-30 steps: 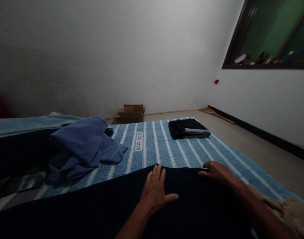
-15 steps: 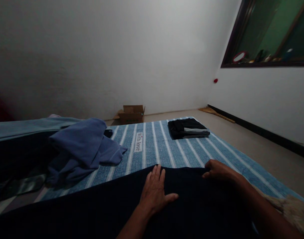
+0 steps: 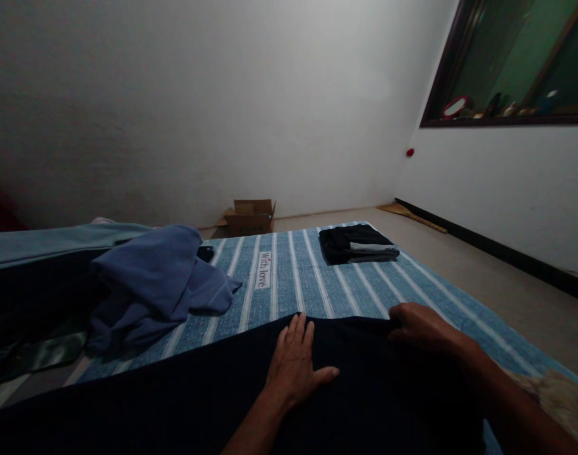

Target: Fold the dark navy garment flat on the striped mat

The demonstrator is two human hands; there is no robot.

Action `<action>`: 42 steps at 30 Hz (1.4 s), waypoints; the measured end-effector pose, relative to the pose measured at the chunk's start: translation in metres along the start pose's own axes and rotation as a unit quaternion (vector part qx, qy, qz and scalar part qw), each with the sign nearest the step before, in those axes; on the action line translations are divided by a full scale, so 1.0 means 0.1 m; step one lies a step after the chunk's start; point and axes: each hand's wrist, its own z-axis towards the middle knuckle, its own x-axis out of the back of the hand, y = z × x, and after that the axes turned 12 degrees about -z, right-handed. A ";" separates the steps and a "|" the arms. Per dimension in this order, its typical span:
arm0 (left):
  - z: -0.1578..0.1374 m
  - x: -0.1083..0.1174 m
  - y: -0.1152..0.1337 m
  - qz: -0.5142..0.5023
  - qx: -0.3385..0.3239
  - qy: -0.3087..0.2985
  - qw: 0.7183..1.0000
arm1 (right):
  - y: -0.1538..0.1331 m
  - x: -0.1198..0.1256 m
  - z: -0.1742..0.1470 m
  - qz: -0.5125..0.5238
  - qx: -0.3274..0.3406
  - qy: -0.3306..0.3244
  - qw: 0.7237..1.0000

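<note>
A long dark navy garment (image 3: 184,398), possibly trousers, is spread across the near part of the bed; its full shape is lost in shadow. My left hand (image 3: 295,360) lies flat on it, fingers stretched toward its far edge and thumb out to the side. At the garment's far right edge, my right hand (image 3: 419,325) is closed with the cloth pinched in its curled fingers. Beyond both hands, a stack of folded dark and grey clothes (image 3: 357,245) rests on the blue-and-white striped sheet (image 3: 289,272).
A crumpled blue garment (image 3: 151,272) lies on the left beside more dark and pale clothing. Behind the bed, an open cardboard box (image 3: 249,218) stands by the wall. Something beige and fluffy (image 3: 561,401) lies at lower right. A window (image 3: 511,57) is set in the right wall.
My right hand has shifted slightly, drawing the garment's right edge a little and baring more striped sheet at lower right. The left hand stays in place.
</note>
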 end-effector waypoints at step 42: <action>0.00 0.04 0.05 -0.003 0.018 -0.014 1.000 | 0.27 -0.19 0.21 0.069 -0.038 -0.002 0.997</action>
